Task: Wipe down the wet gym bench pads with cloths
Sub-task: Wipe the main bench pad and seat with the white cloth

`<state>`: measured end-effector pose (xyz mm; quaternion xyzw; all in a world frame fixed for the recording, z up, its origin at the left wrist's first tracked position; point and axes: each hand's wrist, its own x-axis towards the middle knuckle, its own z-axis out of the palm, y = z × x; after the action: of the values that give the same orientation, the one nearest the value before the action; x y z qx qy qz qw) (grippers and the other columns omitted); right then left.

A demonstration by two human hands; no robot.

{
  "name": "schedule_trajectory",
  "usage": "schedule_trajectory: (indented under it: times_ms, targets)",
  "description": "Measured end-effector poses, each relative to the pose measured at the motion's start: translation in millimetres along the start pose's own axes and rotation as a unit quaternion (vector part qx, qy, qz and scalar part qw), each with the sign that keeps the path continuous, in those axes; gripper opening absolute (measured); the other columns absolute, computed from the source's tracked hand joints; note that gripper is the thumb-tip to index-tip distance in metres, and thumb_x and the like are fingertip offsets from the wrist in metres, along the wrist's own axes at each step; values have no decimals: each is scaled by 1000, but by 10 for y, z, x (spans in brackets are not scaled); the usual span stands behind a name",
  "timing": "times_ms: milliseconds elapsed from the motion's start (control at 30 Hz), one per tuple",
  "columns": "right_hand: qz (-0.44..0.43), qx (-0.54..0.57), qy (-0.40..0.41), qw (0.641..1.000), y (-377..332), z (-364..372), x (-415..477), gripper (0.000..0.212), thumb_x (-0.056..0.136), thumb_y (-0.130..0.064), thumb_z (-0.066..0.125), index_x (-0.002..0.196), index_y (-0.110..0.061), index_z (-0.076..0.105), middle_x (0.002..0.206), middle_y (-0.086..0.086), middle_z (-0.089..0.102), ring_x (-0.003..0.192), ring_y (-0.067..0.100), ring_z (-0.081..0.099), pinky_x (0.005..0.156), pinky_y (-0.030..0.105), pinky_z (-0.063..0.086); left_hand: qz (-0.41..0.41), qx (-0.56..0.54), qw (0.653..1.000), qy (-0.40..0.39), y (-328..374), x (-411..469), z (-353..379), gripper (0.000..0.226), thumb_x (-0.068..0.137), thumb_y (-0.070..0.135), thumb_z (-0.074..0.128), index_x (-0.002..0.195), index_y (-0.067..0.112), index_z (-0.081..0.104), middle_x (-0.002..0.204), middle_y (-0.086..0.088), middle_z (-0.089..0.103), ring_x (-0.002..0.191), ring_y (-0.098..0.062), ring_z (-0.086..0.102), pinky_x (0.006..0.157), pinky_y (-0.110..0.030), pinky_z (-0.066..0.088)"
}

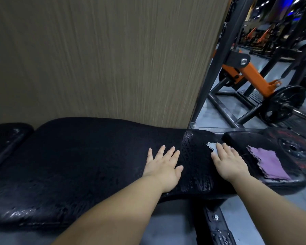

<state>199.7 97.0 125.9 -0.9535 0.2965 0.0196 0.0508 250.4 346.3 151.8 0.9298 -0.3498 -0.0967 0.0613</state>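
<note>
Head view: my left hand flat, empty, on the wet long pad; right hand flat on grey cloth at pad's right end (limp, I'd press mid-cloth); purple cloth on seat pad.

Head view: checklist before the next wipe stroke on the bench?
1. Cloth under the working hand: ok. The right hand presses a small pale grey cloth flat on the long black bench pad.
2. Cloth in the left hand: not ok. It rests bare and flat on the pad.
3. Spare cloth within reach: ok. A purple scallop-edged cloth lies on the smaller black seat pad, beside the right hand.
4. Long pad dry: not ok. Droplets cover much of it.
5. Grey cloth's wetness: cannot tell, since it is mostly hidden.
</note>
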Motion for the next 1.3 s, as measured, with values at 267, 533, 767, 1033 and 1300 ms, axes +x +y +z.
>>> schedule_trajectory:
  times_ms: [267,533,767,1033,1300]
  targets:
    - [49,13,-3,999,-262,-125,-720,57,99,-48,19,153,-31,10,162,-6,6,147,21,4,118,45,10,-8,-11,1000,13,-362,-577,-10,56,103,48,15,155,31,2,162,14,-5,149,-15,-13,119,-49,-11]
    - [54,3,0,999,-720,-69,-1032,60,99,-52,15,154,-30,8,162,-5,3,148,24,-2,119,45,7,-60,-21,998,24,-853,-1077,-20,56,103,48,16,155,33,3,162,15,-4,149,-14,-11,120,-47,-9]
    - [-7,-11,-10,1000,-1385,-25,-1247,60,99,-52,14,154,-29,6,162,-6,1,147,25,-4,118,46,6,-115,-27,992,39,-1327,-1485,-57,55,103,49,14,155,33,3,162,15,-3,149,-13,-10,120,-45,-7]
    - [-107,-14,-32,994,-2258,26,-1472,61,99,-51,11,155,-27,2,162,-4,-3,147,26,-8,119,47,3,-173,-30,983,52,-1869,-1903,-91,55,103,49,14,155,34,2,162,15,-4,149,-13,-11,120,-44,-9]
    - [-201,-27,-48,978,-3170,88,-1700,61,100,-51,11,154,-26,0,162,-4,-4,147,24,-10,119,46,0,-195,-31,979,47,-2307,-2246,-121,57,103,52,15,154,36,-1,161,17,-8,148,-12,-14,120,-41,-10]
